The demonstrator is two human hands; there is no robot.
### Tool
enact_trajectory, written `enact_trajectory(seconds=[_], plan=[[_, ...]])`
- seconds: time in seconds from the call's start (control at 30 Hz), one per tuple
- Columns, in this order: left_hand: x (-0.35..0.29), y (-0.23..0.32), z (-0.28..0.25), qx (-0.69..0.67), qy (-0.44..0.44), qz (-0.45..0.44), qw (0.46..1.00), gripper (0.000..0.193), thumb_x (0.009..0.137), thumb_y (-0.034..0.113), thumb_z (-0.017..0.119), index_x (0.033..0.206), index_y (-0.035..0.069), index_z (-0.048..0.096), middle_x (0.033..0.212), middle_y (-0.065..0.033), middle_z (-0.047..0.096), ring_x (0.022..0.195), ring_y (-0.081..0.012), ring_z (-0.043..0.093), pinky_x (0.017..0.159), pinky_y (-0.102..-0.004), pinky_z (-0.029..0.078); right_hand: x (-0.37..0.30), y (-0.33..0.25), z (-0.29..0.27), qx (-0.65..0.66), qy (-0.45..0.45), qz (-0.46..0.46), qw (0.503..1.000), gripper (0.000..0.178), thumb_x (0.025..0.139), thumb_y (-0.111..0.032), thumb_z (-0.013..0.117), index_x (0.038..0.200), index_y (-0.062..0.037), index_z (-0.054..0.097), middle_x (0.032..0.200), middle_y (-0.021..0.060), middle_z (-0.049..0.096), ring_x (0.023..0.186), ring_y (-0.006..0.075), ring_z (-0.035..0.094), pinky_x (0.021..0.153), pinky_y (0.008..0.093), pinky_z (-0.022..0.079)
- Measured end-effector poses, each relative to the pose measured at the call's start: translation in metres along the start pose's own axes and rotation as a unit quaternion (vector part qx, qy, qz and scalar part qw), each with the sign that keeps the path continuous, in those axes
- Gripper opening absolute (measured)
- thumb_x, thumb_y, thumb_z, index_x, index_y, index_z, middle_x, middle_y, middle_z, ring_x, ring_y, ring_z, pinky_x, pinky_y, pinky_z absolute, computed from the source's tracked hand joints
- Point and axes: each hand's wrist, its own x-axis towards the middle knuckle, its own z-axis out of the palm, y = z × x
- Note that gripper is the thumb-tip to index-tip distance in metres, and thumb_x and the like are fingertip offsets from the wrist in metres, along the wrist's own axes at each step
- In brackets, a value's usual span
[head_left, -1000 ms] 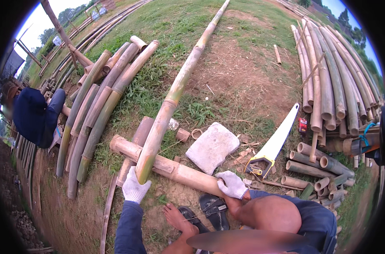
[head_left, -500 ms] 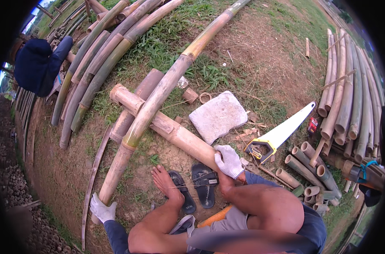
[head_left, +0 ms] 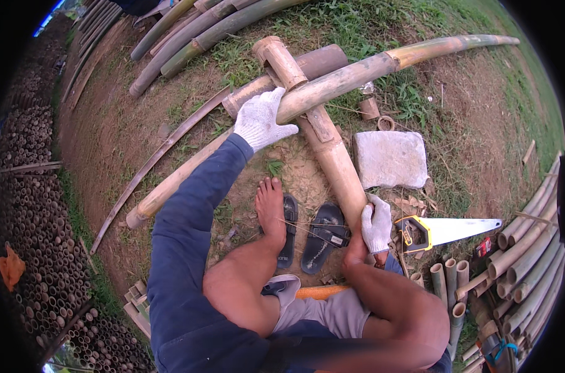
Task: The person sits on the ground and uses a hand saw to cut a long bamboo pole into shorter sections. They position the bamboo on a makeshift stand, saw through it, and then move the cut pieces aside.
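Note:
A long, slightly curved bamboo pole lies across a thicker notched bamboo piece. Gloved in white, my left hand grips the pole just left of the crossing, its fingers over the far side and its thumb on the near side. The white-gloved right hand is curled against the near end of the thick piece, beside my right foot; its fingertips are partly hidden. Under the crossing lies a short, stout bamboo log, which props up the thick piece's far end.
Right of my hand lies a handsaw with a yellow and black handle. A flat pale stone sits beyond it. Black sandals lie between my feet. Bamboo offcuts and stacked poles are at the right; a split strip lies left.
My left hand has gone from the pole's near-left end up to the crossing. The right hand stays at the thick piece's near end. The view has turned leftward.

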Motion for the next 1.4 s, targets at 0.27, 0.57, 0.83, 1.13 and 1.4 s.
enact_trajectory(seconds=[0.27,0.57,0.83,1.13,1.4], plan=[[0.005,-0.020,0.008,-0.031,-0.097,-0.019,0.995,0.079,0.084,0.048,0.087,0.145,0.007,0.058,0.121,-0.0236,0.076,0.113,-0.0429,0.077,0.097,-0.0527,0.063,-0.002,0.030,0.012,-0.037,-0.024,-0.038,0.998,0.044,0.114,-0.026,0.057,0.144,0.0064,0.064,0.139,0.0314,0.066,0.132,0.0481,0.061,0.118,0.0534,0.045],[-0.169,-0.155,-0.054,-0.004,-0.115,-0.135,0.984,0.078,0.078,0.042,0.091,0.145,0.015,0.061,0.124,-0.0173,0.078,0.113,-0.0395,0.078,0.099,-0.0500,0.062,-0.003,0.047,0.014,-0.043,-0.011,-0.056,0.997,0.044,0.116,-0.027,0.056,0.143,0.0068,0.065,0.138,0.0322,0.068,0.130,0.0480,0.063,0.116,0.0534,0.046],[-0.293,-0.214,-0.120,0.160,-0.308,-0.420,0.838,0.100,0.064,0.029,0.104,0.153,0.014,0.061,0.139,-0.0184,0.076,0.133,-0.0400,0.071,0.113,-0.0494,0.057,-0.006,0.032,0.017,-0.031,-0.032,-0.040,0.998,0.048,0.117,-0.029,0.052,0.148,0.0057,0.063,0.144,0.0317,0.066,0.135,0.0474,0.061,0.119,0.0531,0.045],[-0.098,-0.255,-0.071,-0.016,-0.043,-0.235,0.971,0.088,0.090,0.051,0.087,0.161,0.008,0.057,0.151,-0.0231,0.069,0.140,-0.0410,0.067,0.119,-0.0480,0.053,0.009,0.034,0.000,-0.078,-0.097,-0.111,0.986,0.051,0.117,-0.030,0.049,0.147,0.0082,0.063,0.141,0.0348,0.066,0.133,0.0498,0.060,0.118,0.0544,0.045],[-0.056,-0.274,0.043,0.106,-0.142,-0.291,0.940,0.094,0.078,0.024,0.095,0.161,0.014,0.053,0.149,-0.0176,0.069,0.141,-0.0366,0.065,0.116,-0.0498,0.055,0.009,0.053,0.002,-0.133,-0.082,-0.117,0.981,0.049,0.116,-0.028,0.051,0.148,0.0076,0.063,0.142,0.0341,0.065,0.134,0.0493,0.059,0.120,0.0546,0.043]])
